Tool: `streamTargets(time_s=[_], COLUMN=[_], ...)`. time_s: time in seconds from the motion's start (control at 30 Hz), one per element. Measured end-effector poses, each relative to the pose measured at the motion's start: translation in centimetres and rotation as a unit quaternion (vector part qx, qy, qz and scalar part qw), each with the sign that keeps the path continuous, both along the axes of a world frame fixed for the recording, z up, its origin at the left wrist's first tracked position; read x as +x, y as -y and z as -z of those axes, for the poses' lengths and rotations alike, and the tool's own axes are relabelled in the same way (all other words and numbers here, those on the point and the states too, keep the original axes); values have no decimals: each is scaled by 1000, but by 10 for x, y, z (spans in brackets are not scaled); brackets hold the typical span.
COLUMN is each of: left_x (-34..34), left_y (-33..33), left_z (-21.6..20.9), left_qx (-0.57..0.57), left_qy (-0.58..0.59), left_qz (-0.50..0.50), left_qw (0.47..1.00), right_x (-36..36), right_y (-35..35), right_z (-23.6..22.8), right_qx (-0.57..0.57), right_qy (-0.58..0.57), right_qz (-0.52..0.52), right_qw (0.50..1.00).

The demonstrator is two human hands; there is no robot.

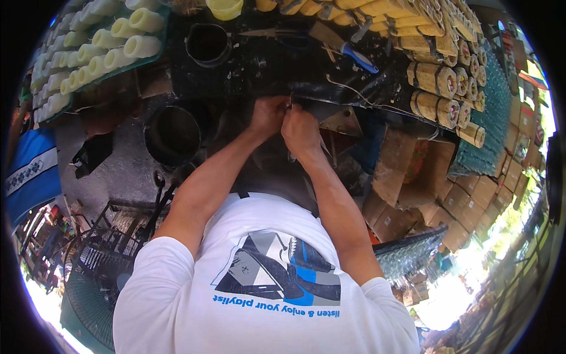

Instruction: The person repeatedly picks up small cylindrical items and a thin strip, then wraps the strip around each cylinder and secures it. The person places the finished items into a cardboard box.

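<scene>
My left hand and my right hand meet at the near edge of the black-covered table. Fingers of both are closed together in a pinch around something small and dark, mostly hidden between the fingertips, whose kind I cannot make out. Beyond them on the table lie scissors and a tool with a blue handle. A thin pale strand runs along the edge to the right of my hands. A black pot stands farther back on the left.
Pale candle-like cups fill a tray at far left. Banded bamboo pieces are stacked at far right, above an open cardboard box. A yellow bowl sits at the back. Lower left are another dark pot and a fan.
</scene>
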State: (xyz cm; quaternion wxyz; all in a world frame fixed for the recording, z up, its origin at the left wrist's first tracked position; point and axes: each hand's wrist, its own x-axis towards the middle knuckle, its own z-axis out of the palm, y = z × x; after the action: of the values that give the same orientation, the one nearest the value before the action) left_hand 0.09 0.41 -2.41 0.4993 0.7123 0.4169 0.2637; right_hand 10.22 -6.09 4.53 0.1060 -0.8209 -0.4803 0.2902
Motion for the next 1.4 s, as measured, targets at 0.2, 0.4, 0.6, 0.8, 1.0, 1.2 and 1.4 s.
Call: streamTargets(time_s=[0.2,0.4,0.6,0.8,1.0,1.2,1.4], left_x=[2,4,6,8,10,11,8], left_y=[10,11,9,10,13,9,16], left_z=[-14,-8,-6,-3,-3,-23,-13], left_qx=[-110,-66,-54,-26,-66,-173,-192], left_qy=[-16,-1,-10,-14,-17,-51,12], left_qz=[-57,-60,-54,-49,-69,-74,-78], left_qw=[992,996,997,998,995,981,978], right_x=[2,6,9,13,22,38,27], right_y=[-9,-11,-10,-9,-12,-5,-12], right_z=[-18,-23,-16,-17,-31,-31,-28], right_qx=[-2,7,7,-19,-67,21,59], right_qy=[1,-7,9,32,45,-70,-6], right_qz=[10,1,-10,-37,-52,16,13], right_qw=[1000,1000,1000,999,995,997,998])
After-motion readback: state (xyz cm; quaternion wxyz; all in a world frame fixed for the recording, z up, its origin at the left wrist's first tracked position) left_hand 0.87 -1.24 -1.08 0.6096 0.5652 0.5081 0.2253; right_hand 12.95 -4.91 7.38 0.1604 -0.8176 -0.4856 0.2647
